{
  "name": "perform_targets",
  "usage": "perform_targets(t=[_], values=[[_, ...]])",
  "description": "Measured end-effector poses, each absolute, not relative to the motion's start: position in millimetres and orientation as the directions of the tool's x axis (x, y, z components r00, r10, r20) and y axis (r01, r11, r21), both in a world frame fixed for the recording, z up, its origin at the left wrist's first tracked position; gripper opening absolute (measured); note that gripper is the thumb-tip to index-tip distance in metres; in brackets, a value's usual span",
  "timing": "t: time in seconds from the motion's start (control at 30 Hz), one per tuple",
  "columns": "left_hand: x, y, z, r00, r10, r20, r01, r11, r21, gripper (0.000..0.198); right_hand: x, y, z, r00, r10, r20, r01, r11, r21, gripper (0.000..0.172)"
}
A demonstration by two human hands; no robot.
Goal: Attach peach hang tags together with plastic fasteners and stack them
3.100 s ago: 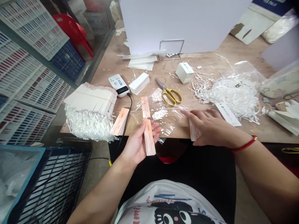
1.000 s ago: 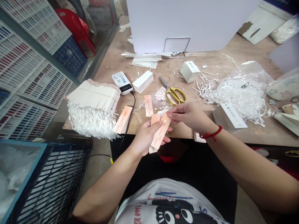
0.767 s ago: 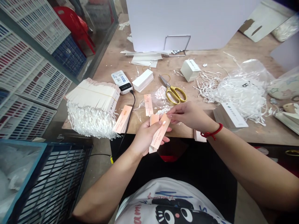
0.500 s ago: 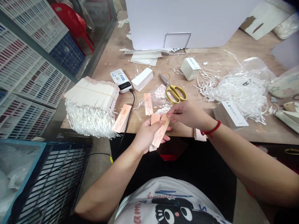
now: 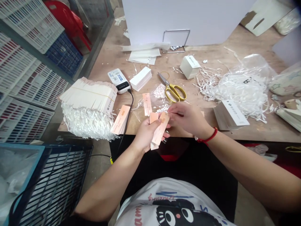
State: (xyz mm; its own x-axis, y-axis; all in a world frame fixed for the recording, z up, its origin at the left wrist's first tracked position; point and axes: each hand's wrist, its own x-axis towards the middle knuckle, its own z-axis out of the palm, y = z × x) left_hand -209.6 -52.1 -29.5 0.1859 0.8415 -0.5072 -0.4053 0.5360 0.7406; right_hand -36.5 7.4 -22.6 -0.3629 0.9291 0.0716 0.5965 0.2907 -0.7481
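Note:
My left hand is closed around several peach hang tags, fanned a little, with the thumb across their front. At the top end of the front tag, the fingers of my right hand are pinched together; what sits between the fingertips is too small to make out. Just beyond both hands, small white pieces lie on a clear plastic bag, beside a single peach tag. Yellow-handled scissors rest behind them. To the left is a small stack of peach tags.
A big banded bundle of strung tags stands at the table's left edge, near a white device with a black cable. White card stacks lie farther back. On the right are a bag of white strings and a card block.
The view has shifted slightly. My left hand still holds the tags, and my right fingertips stay at the top of the front tag with only a small movement.

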Motion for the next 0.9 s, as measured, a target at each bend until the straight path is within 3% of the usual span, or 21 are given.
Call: perform_targets(t=[0.17,0.4,0.63,0.9], values=[[-199.7,-58.7,-27.5,0.123,0.863,-0.491,-0.468,0.486,0.738,0.044,-40.4,-17.2,-21.3,-0.36,0.921,0.147,0.644,0.36,-0.675,0.019],[-184.4,-62.9,-27.1,0.038,0.877,-0.478,-0.465,0.439,0.768,0.041,-48.1,-26.8,-20.8,-0.274,0.957,0.099,0.706,0.27,-0.655,0.023],[-183.1,-67.2,-24.8,-0.01,0.898,-0.44,-0.39,0.402,0.829,0.041,-47.2,-33.8,-28.2,-0.316,0.913,0.258,0.68,0.408,-0.609,0.025],[-182.5,-68.5,-25.9,-0.003,0.91,-0.415,-0.342,0.389,0.855,0.041,-47.6,-32.6,-23.5,-0.298,0.931,0.211,0.723,0.365,-0.586,0.025]])
